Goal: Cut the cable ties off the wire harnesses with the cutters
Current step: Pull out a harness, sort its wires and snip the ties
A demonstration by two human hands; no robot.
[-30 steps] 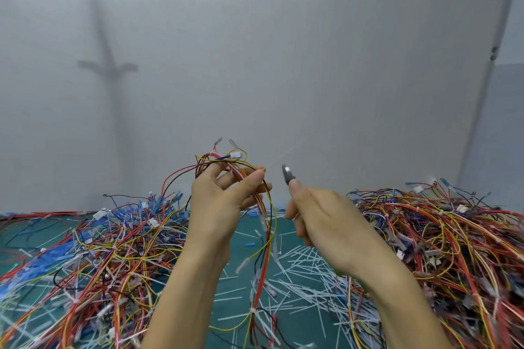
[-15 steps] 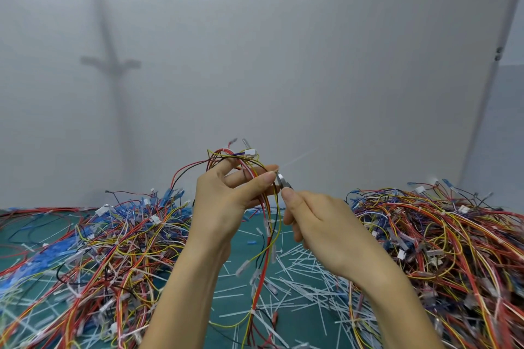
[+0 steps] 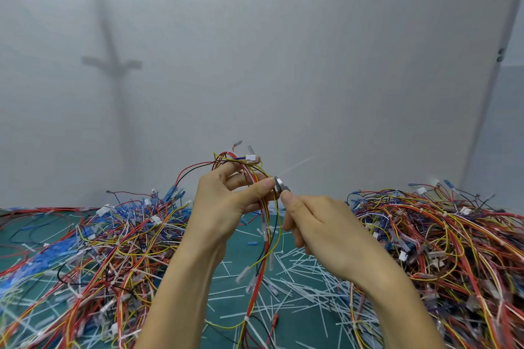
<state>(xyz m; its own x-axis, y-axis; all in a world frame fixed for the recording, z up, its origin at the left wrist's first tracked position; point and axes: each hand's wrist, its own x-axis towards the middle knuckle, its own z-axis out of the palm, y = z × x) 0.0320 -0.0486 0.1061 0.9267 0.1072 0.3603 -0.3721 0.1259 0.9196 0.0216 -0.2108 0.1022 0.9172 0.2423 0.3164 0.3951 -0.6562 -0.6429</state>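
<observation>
My left hand (image 3: 226, 201) holds a wire harness (image 3: 266, 224) of red, yellow, black and white wires up above the table, thumb and fingers pinching the bundle near its top. White connectors stick out above the fingers. My right hand (image 3: 317, 224) grips the cutters (image 3: 280, 185); only their metal jaws show past my fingertip. The jaws touch the harness right beside my left thumb. A thin translucent cable tie tail (image 3: 297, 164) sticks out up and right from that spot. The harness's lower part hangs down to the mat.
A green mat (image 3: 235, 272) covers the table. Several cut white tie pieces (image 3: 300, 272) litter its middle. A large heap of harnesses (image 3: 85, 249) lies left, another heap (image 3: 439, 241) right. A grey wall stands close behind.
My right hand has brought the cutters left from a gap beside the harness until the jaws touch the bundle at my left thumb. My left hand rose slightly.
</observation>
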